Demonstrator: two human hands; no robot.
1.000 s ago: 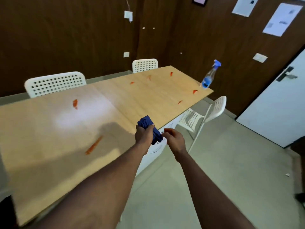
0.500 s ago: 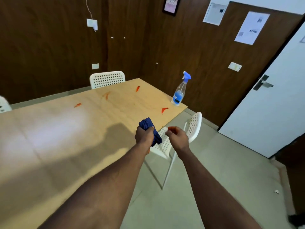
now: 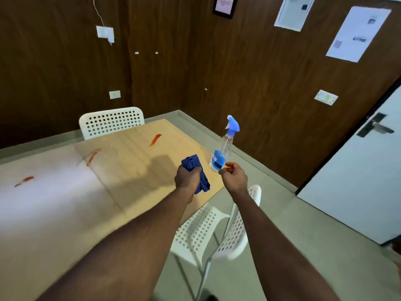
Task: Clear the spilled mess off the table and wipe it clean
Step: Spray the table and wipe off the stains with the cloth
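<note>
**A:** How far along is the clean-up?

**B:** Early, I'd say. The table (image 3: 65,203) has three orange scraps (image 3: 155,140) lying well apart on it: one toward the far end, one near the middle seam, one out to the left. They all need picking up, and then the top needs wiping.

**A:** Anything else around the table?

**B:** A white chair (image 3: 110,122) at the far side and a second chair (image 3: 217,231) at the near corner, under the arms.

**A:** Any containers?

**B:** Just the spray bottle (image 3: 223,148), upright at the table's right corner. It has a little blue liquid at the bottom and is otherwise empty. I see no bin.

**A:** And the hands?

**B:** They are held apart over that corner. The left hand (image 3: 187,178) is fisted round a bunched blue cloth (image 3: 195,168), held above the table. The right hand (image 3: 234,177) pinches a small bit (image 3: 227,169) between thumb and forefinger. It may be a scrap, but it is too small to tell
</note>
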